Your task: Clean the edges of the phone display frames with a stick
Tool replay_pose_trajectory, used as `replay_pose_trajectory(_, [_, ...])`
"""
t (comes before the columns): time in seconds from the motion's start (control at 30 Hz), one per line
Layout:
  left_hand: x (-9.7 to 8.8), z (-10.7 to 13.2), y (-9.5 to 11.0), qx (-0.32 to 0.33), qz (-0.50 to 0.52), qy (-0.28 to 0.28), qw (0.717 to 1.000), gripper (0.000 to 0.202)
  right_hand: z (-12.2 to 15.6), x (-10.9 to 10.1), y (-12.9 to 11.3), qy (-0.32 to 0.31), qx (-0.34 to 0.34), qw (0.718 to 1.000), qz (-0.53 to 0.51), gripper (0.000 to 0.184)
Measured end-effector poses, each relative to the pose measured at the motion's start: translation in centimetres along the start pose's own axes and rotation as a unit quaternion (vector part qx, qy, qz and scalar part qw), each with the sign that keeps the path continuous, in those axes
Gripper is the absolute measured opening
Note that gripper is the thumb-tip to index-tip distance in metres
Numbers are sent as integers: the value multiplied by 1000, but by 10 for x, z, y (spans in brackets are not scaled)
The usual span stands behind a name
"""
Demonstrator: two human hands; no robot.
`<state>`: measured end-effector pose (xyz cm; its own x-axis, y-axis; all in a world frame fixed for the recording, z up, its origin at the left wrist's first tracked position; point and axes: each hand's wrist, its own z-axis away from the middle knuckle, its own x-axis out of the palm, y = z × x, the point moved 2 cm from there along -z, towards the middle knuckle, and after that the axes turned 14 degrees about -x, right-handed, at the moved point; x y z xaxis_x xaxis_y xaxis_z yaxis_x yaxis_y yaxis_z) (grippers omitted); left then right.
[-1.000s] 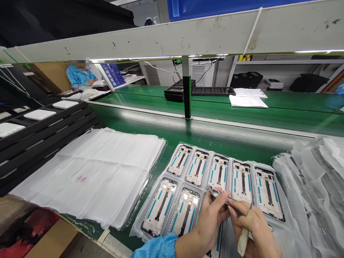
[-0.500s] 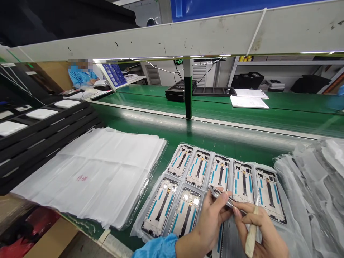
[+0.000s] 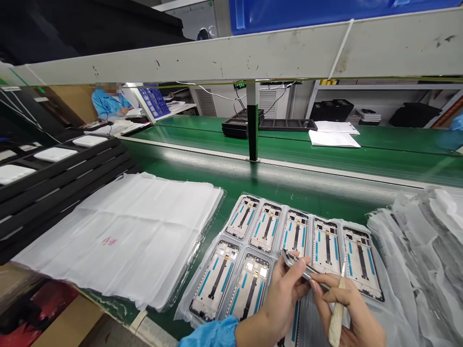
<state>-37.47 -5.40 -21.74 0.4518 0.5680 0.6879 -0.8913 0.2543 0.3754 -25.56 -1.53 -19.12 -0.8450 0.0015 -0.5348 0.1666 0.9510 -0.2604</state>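
Pale tool farther right, tip upward

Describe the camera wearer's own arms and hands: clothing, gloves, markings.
The left hand and right hand are ungloved, no rings or markings visible. A wrinkled bright-blue sleeve shows on the left, ending short of the wrist; any right sleeve is out of frame.
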Motion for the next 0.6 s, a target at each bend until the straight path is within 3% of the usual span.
replay_pose_trajectory(0.23, [-3,-2,1,2,-2,-6,1000,90,1,0,-3,-6,16,1000,-22,17])
replay_pose_trajectory(0.4, [-4,-4,6,3,12,1,1000,97,4,-10,-1,14,106,993,41,19])
replay_pose_trajectory(0.5, [-2,-3,12,-15,25,1,1000,104,10,-19,18,-37,144,987,69,33])
replay_pose_trajectory(0.6, [1,-1,18,-28,34,-15,999,102,18,-23,40,-100,210,972,19,42])
